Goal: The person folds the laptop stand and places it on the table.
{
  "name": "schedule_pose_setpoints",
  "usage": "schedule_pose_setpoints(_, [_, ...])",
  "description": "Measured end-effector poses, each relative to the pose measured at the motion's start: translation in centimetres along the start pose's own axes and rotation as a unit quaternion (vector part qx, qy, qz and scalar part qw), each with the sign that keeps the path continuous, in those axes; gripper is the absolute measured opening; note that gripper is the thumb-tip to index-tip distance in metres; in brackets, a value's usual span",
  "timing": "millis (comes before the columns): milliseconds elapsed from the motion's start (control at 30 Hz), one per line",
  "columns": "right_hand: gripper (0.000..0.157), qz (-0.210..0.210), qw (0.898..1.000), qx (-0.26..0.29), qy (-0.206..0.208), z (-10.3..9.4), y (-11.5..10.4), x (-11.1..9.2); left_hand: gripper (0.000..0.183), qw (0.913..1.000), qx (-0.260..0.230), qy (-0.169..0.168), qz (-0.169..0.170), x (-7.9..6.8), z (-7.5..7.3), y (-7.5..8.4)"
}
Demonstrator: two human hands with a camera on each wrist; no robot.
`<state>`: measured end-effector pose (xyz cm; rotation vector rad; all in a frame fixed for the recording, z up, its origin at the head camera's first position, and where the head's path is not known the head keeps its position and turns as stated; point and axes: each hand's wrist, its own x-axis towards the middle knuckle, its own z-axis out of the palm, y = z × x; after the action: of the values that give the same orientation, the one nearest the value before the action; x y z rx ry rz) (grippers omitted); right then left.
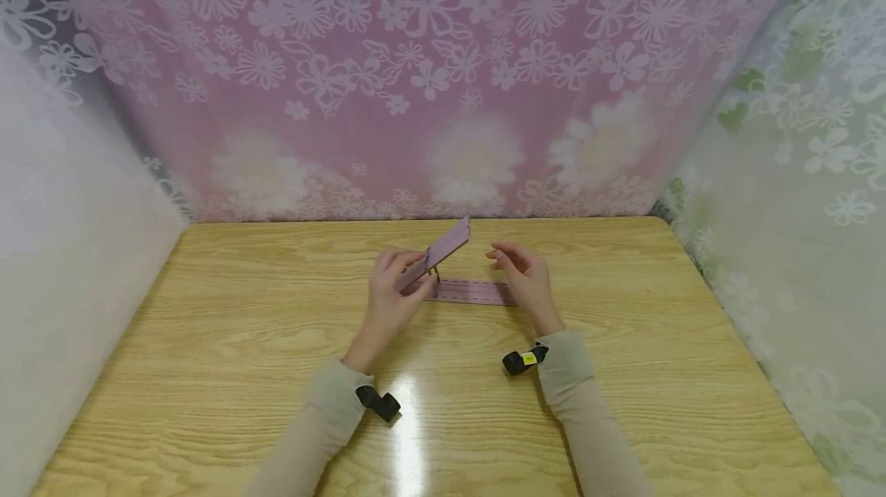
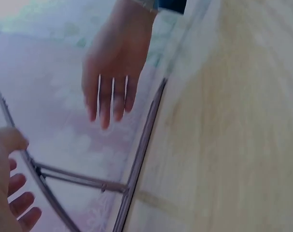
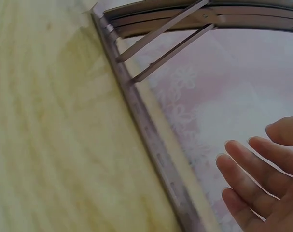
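A mauve folding stand has a long flat lower slat (image 1: 481, 293) lying on the table and a hinged upper slat (image 1: 450, 241) raised at a slant. Thin metal struts (image 3: 173, 54) link the two slats in the right wrist view. My left hand (image 1: 391, 293) holds the upper slat near its lower left end, thumb and fingers on either side. Above the right end of the lower slat, my right hand (image 1: 529, 285) hovers with its fingers loosely bent and nothing in them. In the right wrist view those fingers (image 3: 252, 164) are apart from the stand.
The stand lies on a wood-grain table (image 1: 277, 343), towards its back edge. A pink flowered curtain (image 1: 429, 97) hangs behind the table, with pale coverings at the left and right sides. Each wrist wears a black strap with a small camera (image 1: 515, 362).
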<state>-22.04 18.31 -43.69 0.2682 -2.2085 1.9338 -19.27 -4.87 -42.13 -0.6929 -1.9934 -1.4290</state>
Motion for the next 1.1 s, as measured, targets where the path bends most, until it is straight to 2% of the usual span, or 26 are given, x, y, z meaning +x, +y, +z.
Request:
schedule_pose_setpoints(133, [0.026,0.015,1.0,-0.011,-0.018,0.0,2.7,0.0,0.03,0.9993,-0.023,0.03,-0.002,-0.4,1.1,0.5])
schedule_pose_setpoints(233, [0.028,0.027,0.999,-0.035,-0.023,0.1,4.3,0.0,0.031,0.9986,-0.019,0.05,-0.004,-0.7,1.8,0.6])
schedule_pose_setpoints(367, [0.025,0.04,0.997,-0.069,-0.02,0.3,5.2,0.0,0.029,0.9976,-0.011,0.066,-0.018,-0.8,2.3,0.7])
schedule_pose_setpoints(533, [0.025,0.047,0.991,-0.112,-0.049,0.6,5.8,-0.3,0.027,0.9966,0.0,0.077,-0.031,-1.1,2.8,-0.2])
schedule_pose_setpoints(767, [0.04,0.006,0.982,-0.16,-0.105,0.2,5.8,-0.8,0.027,0.995,0.026,0.085,-0.045,-2.0,3.7,-3.5])
schedule_pose_setpoints(900, [0.042,-0.019,0.972,-0.2,-0.119,0.1,5.7,-0.9,0.024,0.9947,0.033,0.084,-0.05,-2.0,3.7,-3.8])
schedule_pose_setpoints(1100, [0.036,-0.081,0.953,-0.274,-0.103,0.5,6.3,-1.3,0.017,0.9937,0.054,0.087,-0.047,-2.1,3.6,-3.7])
